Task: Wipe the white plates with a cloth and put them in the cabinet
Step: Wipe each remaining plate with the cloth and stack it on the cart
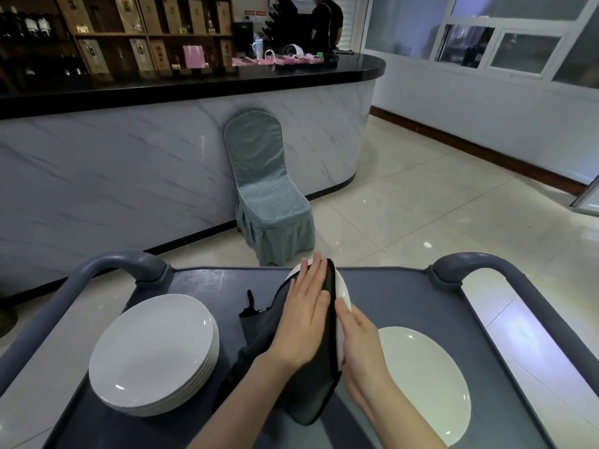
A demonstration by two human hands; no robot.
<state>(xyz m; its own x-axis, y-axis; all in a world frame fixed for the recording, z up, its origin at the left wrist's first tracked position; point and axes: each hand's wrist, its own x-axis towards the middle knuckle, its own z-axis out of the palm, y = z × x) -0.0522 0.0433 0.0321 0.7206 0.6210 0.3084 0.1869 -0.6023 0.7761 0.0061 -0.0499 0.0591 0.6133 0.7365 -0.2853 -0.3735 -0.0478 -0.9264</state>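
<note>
White plate [343, 286] — held on edge between the hands. Left hand [304, 315]: flat, fingers straight, dark cloth [311, 384] pressed on its face. Right hand [363, 348]: braced behind; grip on the rim cannot be told. Plate stack [152, 351] — left of the left hand. Even pressure is to be carried out to the rim, the back firmly supported.

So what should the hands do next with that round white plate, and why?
Probably slide the left hand and the dark grey cloth further round the white round plate held on edge: the cloth covers one face, the right hand steadies its rim, so wiping seems unfinished.
</note>
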